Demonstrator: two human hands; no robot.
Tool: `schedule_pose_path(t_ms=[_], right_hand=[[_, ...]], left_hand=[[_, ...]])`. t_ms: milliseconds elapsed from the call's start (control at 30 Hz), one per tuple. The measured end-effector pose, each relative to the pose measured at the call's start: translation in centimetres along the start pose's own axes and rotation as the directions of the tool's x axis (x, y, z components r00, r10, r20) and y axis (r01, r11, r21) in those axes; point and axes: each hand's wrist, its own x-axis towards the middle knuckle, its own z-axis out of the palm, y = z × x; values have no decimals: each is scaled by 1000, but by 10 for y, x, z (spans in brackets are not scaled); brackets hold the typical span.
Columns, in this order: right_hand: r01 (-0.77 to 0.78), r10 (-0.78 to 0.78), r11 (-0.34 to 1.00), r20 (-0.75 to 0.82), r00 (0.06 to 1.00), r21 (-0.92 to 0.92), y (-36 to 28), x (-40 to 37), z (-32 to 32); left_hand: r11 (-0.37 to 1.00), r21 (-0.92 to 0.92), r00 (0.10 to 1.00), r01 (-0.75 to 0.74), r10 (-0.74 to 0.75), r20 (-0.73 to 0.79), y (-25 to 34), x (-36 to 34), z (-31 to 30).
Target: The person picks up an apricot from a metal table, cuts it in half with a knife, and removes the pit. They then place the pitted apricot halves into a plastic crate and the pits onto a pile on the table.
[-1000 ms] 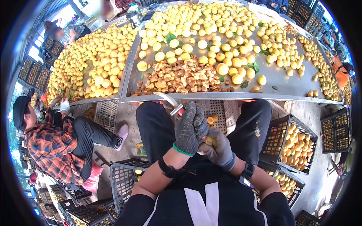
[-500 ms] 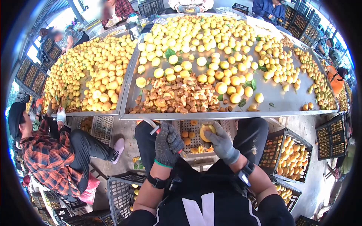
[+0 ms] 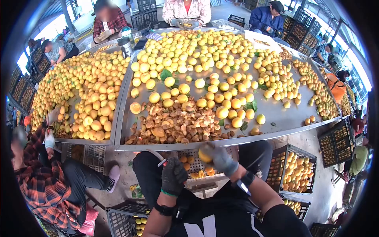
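Note:
My left hand [image 3: 173, 176], in a dark knitted glove, is closed around a hand tool with a curved metal end [image 3: 156, 155]; its handle is mostly hidden in the fist. In my right hand [image 3: 224, 158], gloved in grey and smeared by motion, is a yellow apricot [image 3: 205, 154] held at the fingertips. Both hands are over my lap, just below the table edge. Beneath them stands a crate [image 3: 221, 152] with apricots and orange fruit pieces in it. A heap of brown pits and scraps [image 3: 177, 124] lies on the metal table [image 3: 276, 128] in front of me.
Many apricots [image 3: 169, 53] cover the table, and more fill the neighbouring table at left. Crates of apricots [image 3: 298, 172] stand to my right, another crate [image 3: 120, 221] at lower left. A person in a plaid shirt [image 3: 45, 189] sits at left; others sit across.
The view has tilted up, showing more of the people opposite. My right hand with the apricot has moved left and up towards the table edge. My left hand still grips the tool.

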Motion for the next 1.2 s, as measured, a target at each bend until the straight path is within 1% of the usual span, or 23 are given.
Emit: schedule_pose_path(t_ms=[67, 167, 200, 233, 267, 333, 367, 433, 500, 567, 600, 667, 733, 767, 800, 833, 867, 933, 967, 1000, 1033, 1067, 1200], right_hand=[[-130, 128, 991, 108, 986, 16, 28, -18, -5], [-171, 181, 980, -101, 978, 101, 111, -19, -33], [-33, -81, 917, -267, 960, -397, 116, -21, -41], [9, -383, 593, -273, 883, -805, 121, -19, -47], [12, -390, 592, -273, 880, -806, 124, -22, -55], [142, -289, 788, -157, 944, -599, 37, -36, -27], [283, -539, 545, -71, 839, -789, 20, -28, -27], [199, -624, 236, 8, 781, -951, -27, -7, -42], [17, -673, 103, -57, 738, -995, -74, 25, -44], [-11, -611, -98, 51, 790, -995, -65, 73, -83], [0, -614, -97, 60, 787, -995, -68, 82, -87], [-53, -345, -281, 49, 937, -958, -69, 96, -96], [-58, -325, -271, 35, 945, -961, -69, 97, -101], [55, -339, 375, -82, 937, -926, -62, 90, -102], [150, -272, 858, -187, 944, -491, -56, 84, -101], [107, -92, 990, -154, 984, 91, -67, 64, -90], [123, -179, 855, 64, 982, 505, -66, 45, -78], [42, -191, 745, 152, 970, 666, -50, 7, -64], [-4, -164, 744, 188, 968, 668, -45, -8, -56], [-52, -137, 741, 227, 964, 670, -37, -20, -49], [-94, -22, 735, 162, 987, 671, -20, -28, -45], [-47, -22, 884, 143, 989, 466, -10, -42, -27], [-132, 107, 924, 88, 990, 360, 21, -57, -11]], left_hand=[[1000, -10, 999, -1, 2, 52, -1, 2, -6], [999, 24, 998, 31, -32, 55, -6, 0, -3], [999, 18, 996, 49, -50, 67, -9, -1, -1], [998, 14, 995, 62, -63, 83, -11, -1, 2], [998, 17, 994, 61, -62, 89, -13, 0, 3], [946, 296, 991, 136, -131, -36, -16, 0, 3], [946, 295, 991, 131, -127, -34, -20, 5, -5], [686, 723, 997, 82, -64, -52, -29, 18, -29], [681, 721, 991, 129, -65, -117, -35, 13, -11], [677, 717, 983, 168, -56, -177, -35, 10, 6], [626, 744, 971, 236, -114, -213, -34, 9, 10], [572, 763, 953, 301, -164, -254, -31, 6, 19], [517, 790, 944, 329, -171, -281, -27, 5, 28], [522, 786, 943, 332, -169, -287, -27, 6, 27], [562, 766, 950, 312, -158, -271, -27, 6, 25], [597, 745, 954, 296, -151, -257, -28, 6, 22], [597, 741, 950, 308, -159, -267, -29, 7, 19], [329, 942, 993, 70, 64, -97, -35, 18, 5], [105, 979, 956, -175, 257, 143, -49, 30, -27], [106, 982, 958, -158, 256, 127, -46, 24, -12], [-190, 971, 941, -146, 275, 195, -37, 21, 19], [-470, 877, 929, -99, 272, 251, -36, 10, 32], [-551, 793, 893, -259, 176, 413, -42, -4, 43]])
